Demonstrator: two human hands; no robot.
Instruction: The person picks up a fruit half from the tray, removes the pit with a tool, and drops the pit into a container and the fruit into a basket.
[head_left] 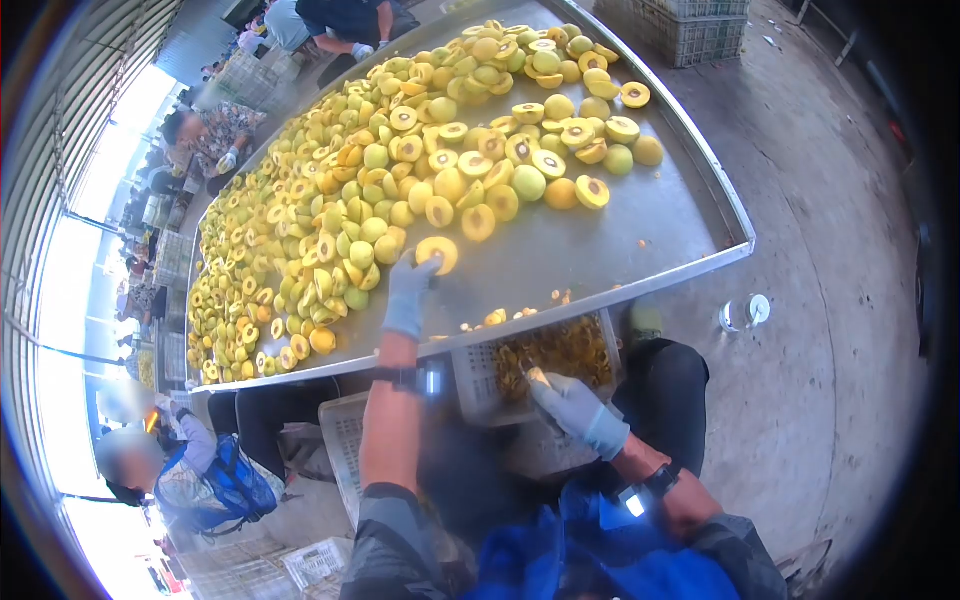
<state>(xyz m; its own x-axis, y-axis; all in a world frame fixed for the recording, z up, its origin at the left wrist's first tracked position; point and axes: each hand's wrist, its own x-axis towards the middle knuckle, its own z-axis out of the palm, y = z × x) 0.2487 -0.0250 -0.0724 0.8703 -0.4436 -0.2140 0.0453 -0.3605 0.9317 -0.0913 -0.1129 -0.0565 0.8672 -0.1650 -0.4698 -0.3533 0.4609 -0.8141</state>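
Note:
My left hand (408, 296), in a grey-blue glove, reaches over the metal table (610, 250) and grips a yellow peach half (437, 254) by its edge, cut face up with the brown centre showing. My right hand (582, 412), gloved too, is closed around a small tool (539, 378) with a light-coloured end; most of it is hidden by the fingers. Beneath that hand is a white plastic crate (478, 385) holding brown and yellow scraps. A large heap of yellow-green peach halves (340, 200) covers much of the table, some cut side up, others skin up.
The table's raised metal rim (640, 285) runs between me and the heap. Small scraps (497, 317) lie along it. A metal can (745, 313) stands on the concrete floor at right. Stacked crates (690, 30) stand beyond. A person with a blue bag (225, 480) sits at left.

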